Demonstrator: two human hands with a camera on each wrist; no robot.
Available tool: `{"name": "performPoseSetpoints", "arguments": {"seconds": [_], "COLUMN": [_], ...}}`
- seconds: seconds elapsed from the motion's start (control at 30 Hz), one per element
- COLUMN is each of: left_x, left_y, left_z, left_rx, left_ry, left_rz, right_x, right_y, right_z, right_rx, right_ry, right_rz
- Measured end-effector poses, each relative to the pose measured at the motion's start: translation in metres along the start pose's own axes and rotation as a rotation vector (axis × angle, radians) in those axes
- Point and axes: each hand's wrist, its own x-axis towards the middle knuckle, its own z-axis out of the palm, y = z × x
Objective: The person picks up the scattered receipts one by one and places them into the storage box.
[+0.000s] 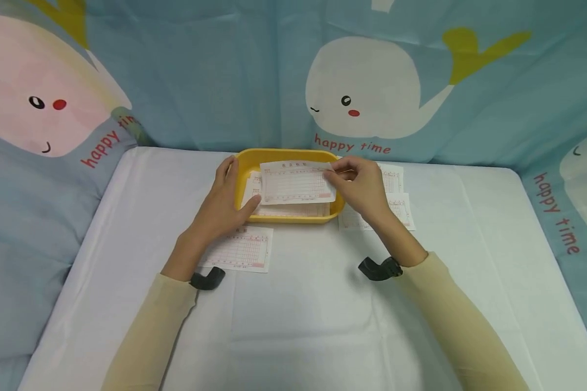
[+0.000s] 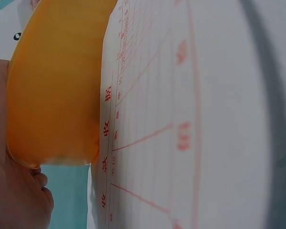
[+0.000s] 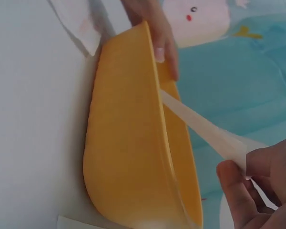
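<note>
A yellow plastic basin (image 1: 293,220) stands near the back of the table with printed paper slips (image 1: 293,210) inside. My left hand (image 1: 225,198) grips its left end, thumb over the near side and fingers toward the back. With thumb and fingers, my right hand (image 1: 359,184) pinches the right end of a white receipt slip (image 1: 295,183) with red print. The slip is tilted above the basin's opening. In the right wrist view, the slip (image 3: 205,129) slants from the basin (image 3: 128,129) to the right fingertips. Up close in the left wrist view, the basin wall (image 2: 62,86) is beside the left hand.
Another printed slip (image 1: 244,250) lies on the white tablecloth (image 1: 293,326) at the near left of the basin, partly under the left wrist. More slips (image 1: 398,209) lie to the right, partly hidden by the right hand. A blue patterned curtain (image 1: 200,70) hangs behind.
</note>
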Motion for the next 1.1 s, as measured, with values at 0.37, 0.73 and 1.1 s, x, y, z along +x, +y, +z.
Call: {"name": "performPoseSetpoints", "arguments": {"seconds": [0.37,0.73,1.1], "left_x": [-0.002,0.0,0.0], "left_y": [-0.002,-0.002,0.001], "left_z": [0.0,0.0,0.0], "left_rx": [-0.011,-0.018,-0.007], "left_ry": [-0.004,-0.004,-0.01], "left_rz": [-0.005,0.008,-0.016], "right_x": [0.02,0.029,0.029], "right_y": [-0.007,-0.013,-0.017], "right_z": [0.021,0.027,0.018], "right_rx": [-0.175,-0.215,-0.219], "right_ry": [-0.04,-0.055,-0.096], "right_rz": [-0.079,-0.099,-0.203]}}
